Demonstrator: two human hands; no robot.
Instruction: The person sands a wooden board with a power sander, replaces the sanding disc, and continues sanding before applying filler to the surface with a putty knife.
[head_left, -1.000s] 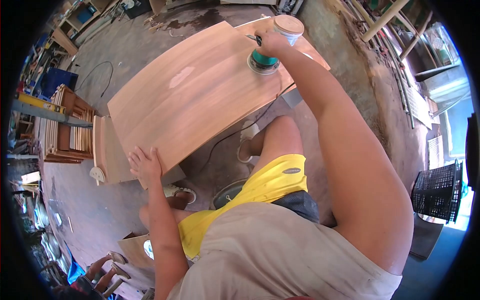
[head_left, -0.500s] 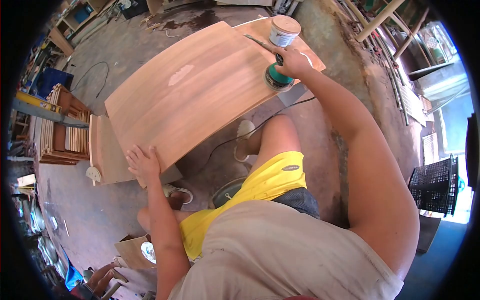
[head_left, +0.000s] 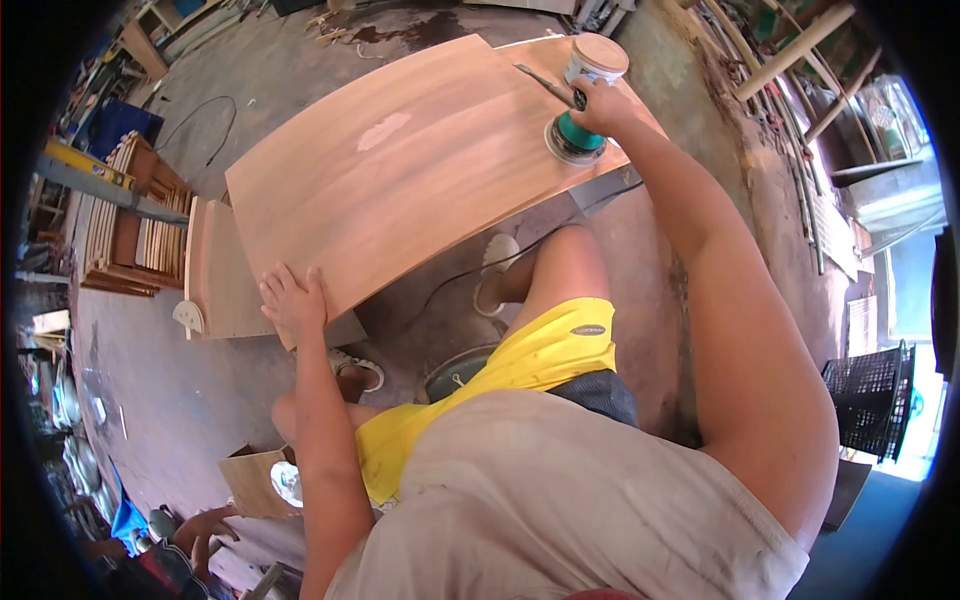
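Observation:
A broad, slightly curved wooden panel lies in front of me, with a pale patch on its face. My right hand is wrapped around the top of a green power sander, whose round base rests near the panel's right end. A long, thin dark piece sticks out leftward beside that hand. At the panel's near left corner, my left hand lies flat with fingers spread, holding nothing.
A white tub with a tan lid stands just beyond the sander. Under the panel runs a dark cord. Stacked wooden frames are at left, an open cardboard box lower left, and a black basket at right.
The whole view has shifted a little. The sander sits slightly closer to the tub, still in my right hand. My left hand stays on the same corner of the panel.

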